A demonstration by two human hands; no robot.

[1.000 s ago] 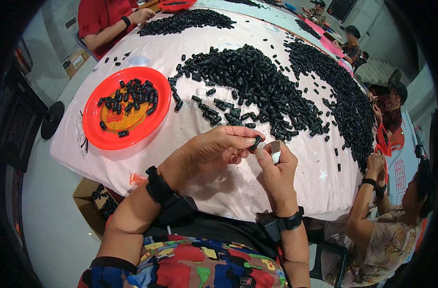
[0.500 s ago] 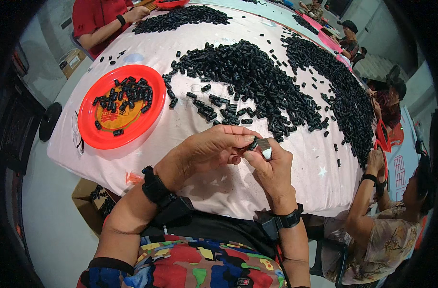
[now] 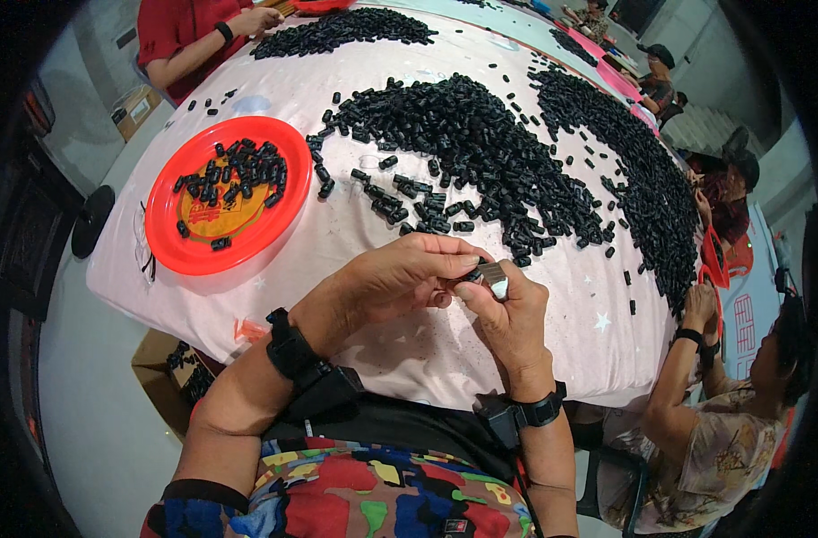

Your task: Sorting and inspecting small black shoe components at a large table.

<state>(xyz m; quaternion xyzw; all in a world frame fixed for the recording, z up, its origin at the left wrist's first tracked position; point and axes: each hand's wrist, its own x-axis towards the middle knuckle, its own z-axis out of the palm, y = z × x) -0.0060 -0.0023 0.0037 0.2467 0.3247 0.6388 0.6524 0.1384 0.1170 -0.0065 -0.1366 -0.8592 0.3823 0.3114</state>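
My left hand (image 3: 395, 273) pinches a small black cylindrical part (image 3: 469, 274) between thumb and fingers, above the near side of the table. Right beside it, my right hand (image 3: 514, 314) grips a short, flat metal tool (image 3: 492, 272) with a shiny end. The metal lies against or very close to the black part; my fingers hide the exact contact. Just beyond both hands spreads a large pile of similar black parts (image 3: 480, 143), with loose ones scattered at its near edge. To the left stands a red basin (image 3: 162, 233) with some black parts inside.
A pink-white cloth (image 3: 355, 345) covers the table. More black heaps lie at the far side (image 3: 346, 34) and right (image 3: 642, 197). Co-workers sit around: one in a red top (image 3: 180, 45), another at right (image 3: 714, 439). A cardboard box (image 3: 153, 372) stands below the table's left edge.
Both hands keep nearly the same place and grip. The black part in my left fingers shows slightly less beside the metal tool.
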